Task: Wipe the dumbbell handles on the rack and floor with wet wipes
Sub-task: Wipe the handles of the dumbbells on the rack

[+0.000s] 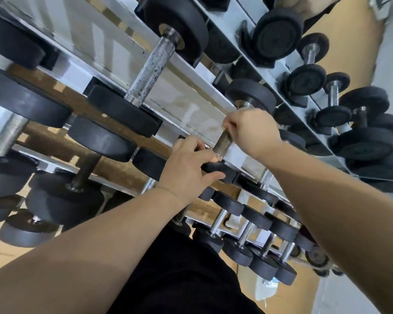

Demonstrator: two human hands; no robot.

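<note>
**Mia:** Where is the handle (222, 143)?

**Ben:** It is on the rack (191, 105), between the two hands. The right hand (250, 130) is wrapped round the top of the handle. The left hand (186, 171) holds the black weight (225, 171) at the bottom of the handle.

**Mia:** Is there a wipe?

**Ben:** I can't see one. It may be hidden under the right fingers. There is a white pack (264, 288) on the floor, far below the handle, but I can't tell what it is.

**Mia:** What could go wrong?

**Ben:** I think the dumbbell could roll. If the right hand rubs hard and the left hand lets go, the dumbbell might slide off the rack. The legs are right below the handle, so it could land on them.

**Mia:** Ouch. Anything else?

**Ben:** The left fingers sit close to the rack. If the weight tips, it could pinch them. A wet handle is slippery too, so the grip could slip.

**Mia:** Could a spot get missed?

**Ben:** Yes, maybe the bottom bit of the handle, next to the left thumb.
</note>
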